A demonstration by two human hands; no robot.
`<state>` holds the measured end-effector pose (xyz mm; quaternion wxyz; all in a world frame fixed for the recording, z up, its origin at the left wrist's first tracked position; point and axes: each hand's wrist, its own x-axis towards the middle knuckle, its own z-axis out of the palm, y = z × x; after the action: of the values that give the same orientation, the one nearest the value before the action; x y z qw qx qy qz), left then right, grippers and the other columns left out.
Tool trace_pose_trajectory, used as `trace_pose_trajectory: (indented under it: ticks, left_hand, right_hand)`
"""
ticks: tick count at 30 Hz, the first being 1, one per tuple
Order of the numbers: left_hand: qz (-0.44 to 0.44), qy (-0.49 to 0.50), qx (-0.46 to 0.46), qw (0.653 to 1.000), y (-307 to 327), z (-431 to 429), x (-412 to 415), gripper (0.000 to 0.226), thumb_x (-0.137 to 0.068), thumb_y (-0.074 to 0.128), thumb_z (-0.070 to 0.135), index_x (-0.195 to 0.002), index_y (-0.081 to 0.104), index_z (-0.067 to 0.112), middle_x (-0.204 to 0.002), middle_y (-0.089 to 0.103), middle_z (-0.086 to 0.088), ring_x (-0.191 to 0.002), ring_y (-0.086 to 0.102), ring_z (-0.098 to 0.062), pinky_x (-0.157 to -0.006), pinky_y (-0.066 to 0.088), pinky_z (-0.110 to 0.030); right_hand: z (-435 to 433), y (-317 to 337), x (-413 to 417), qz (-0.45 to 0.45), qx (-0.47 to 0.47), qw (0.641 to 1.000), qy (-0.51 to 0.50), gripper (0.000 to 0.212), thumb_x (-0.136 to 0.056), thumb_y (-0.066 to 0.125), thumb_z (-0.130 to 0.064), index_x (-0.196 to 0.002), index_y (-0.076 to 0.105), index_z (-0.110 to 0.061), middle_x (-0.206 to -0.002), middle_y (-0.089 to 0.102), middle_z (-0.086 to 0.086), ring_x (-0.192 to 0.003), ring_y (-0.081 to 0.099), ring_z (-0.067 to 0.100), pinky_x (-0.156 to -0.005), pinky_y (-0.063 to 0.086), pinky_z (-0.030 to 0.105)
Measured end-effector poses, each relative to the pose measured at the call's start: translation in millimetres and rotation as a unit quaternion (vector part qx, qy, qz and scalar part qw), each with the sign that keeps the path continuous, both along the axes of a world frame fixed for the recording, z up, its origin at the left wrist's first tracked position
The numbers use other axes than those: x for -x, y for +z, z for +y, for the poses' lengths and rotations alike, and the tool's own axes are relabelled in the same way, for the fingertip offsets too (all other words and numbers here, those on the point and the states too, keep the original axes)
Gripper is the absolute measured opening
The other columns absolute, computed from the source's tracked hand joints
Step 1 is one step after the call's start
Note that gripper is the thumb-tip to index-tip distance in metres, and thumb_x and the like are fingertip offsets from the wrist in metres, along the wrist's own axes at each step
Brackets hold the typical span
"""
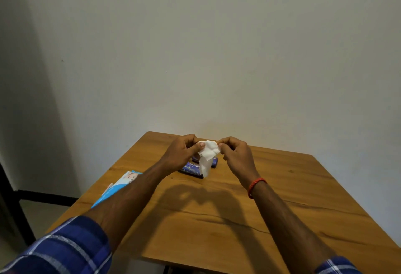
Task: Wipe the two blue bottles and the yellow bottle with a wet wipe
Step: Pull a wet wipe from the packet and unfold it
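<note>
We see dim, warm indoor light; the arms throw a soft shadow onto the table at six o'clock. Corners at nine o'clock darken, and edges bow slightly with wide-angle distortion.

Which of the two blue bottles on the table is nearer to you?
The front blue bottle, lying on the table below the wet wipe. The rear blue bottle lies just behind it, mostly hidden by the wipe and the left hand.
</note>
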<state>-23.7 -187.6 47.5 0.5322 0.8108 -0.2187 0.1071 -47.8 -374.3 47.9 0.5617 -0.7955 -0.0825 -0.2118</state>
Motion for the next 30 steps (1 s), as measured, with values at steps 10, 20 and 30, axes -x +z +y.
trace_pose_trajectory:
  ticks: [10,20,30]
  left_hand:
    - [0.081,-0.039,0.09,0.992,9.9,-17.4,7.6,0.018,-0.097,0.063,0.02,-0.094,0.064,0.003,-0.098,0.072,-0.014,-0.085,0.074,-0.024,-0.062,0.06,-0.028]
    - [0.068,-0.006,0.051,0.996,11.8,-19.5,7.9,0.017,-0.1,0.058,0.02,-0.086,0.059,0.009,-0.091,0.072,-0.005,-0.07,0.074,-0.013,-0.052,0.054,-0.019]
    - [0.022,0.019,0.048,0.998,8.5,-29.1,-3.8,0.021,-0.095,0.065,0.021,-0.079,0.06,0.007,-0.089,0.063,-0.029,-0.075,0.058,-0.028,-0.071,0.058,-0.054]
  right_hand:
    - [-3.5,-0.8,1.9,0.01,0.068,0.995,0.076,0.04,-0.081,0.076,-0.041,-0.114,0.067,-0.021,-0.096,0.071,-0.002,-0.084,0.068,0.013,-0.061,0.056,0.022]
    - [-17.8,6.2,-1.2,-0.027,0.028,0.999,-0.014,0.017,-0.096,0.059,-0.024,-0.091,0.072,-0.014,-0.076,0.067,-0.004,-0.066,0.058,0.006,-0.056,0.047,0.02]
    - [-29.0,6.1,-3.3,-0.027,-0.023,0.997,-0.064,0.018,-0.101,0.046,-0.029,-0.105,0.057,-0.016,-0.091,0.058,-0.005,-0.081,0.06,0.01,-0.059,0.052,0.017]
